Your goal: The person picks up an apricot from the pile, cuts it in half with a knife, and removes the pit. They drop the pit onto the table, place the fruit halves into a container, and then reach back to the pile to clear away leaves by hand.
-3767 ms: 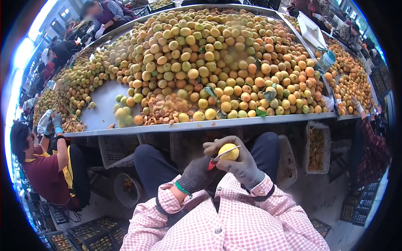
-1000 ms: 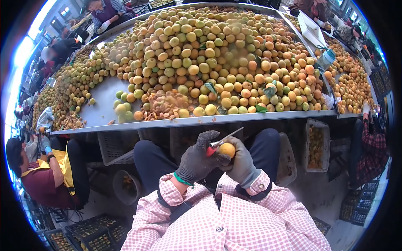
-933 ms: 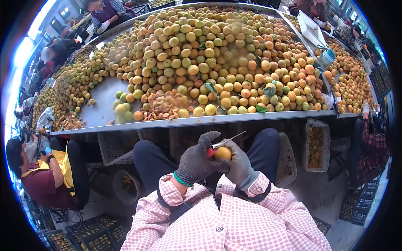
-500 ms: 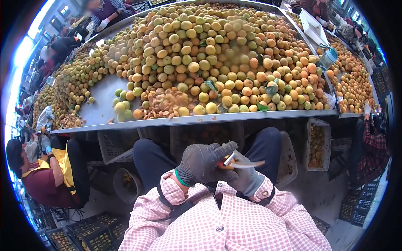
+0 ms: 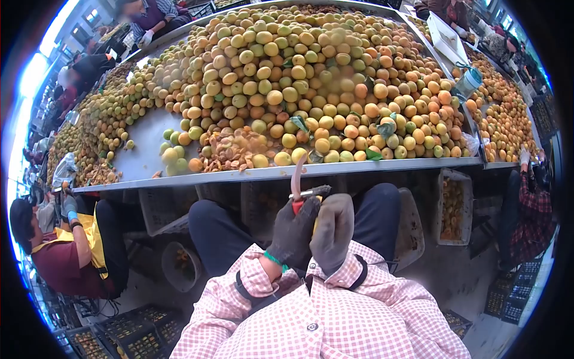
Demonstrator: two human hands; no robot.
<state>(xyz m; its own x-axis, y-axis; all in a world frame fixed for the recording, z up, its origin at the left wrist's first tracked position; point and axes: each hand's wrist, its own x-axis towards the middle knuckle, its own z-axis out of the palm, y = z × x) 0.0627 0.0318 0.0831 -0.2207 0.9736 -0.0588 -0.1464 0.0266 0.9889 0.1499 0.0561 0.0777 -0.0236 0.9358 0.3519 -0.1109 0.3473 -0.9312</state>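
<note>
Fruit [image 5: 317, 205], located just off the near edge of the tabletop [image 5: 140, 146], is now mostly covered between the gloves; the curved pale strip [image 5: 297, 178] has shifted from sideways to upright, pointing toward that edge, which suggests flesh or peel partly cut from the fruit. The left hand [image 5: 292, 236] is closed around the red-handled knife [image 5: 297, 207], the right hand [image 5: 332, 233] apparently around the fruit. Lower than the tabletop, a pale crate [image 5: 454, 242] contains yellow-orange pieces and a round bucket [image 5: 170, 276] a few orange pieces.
</note>
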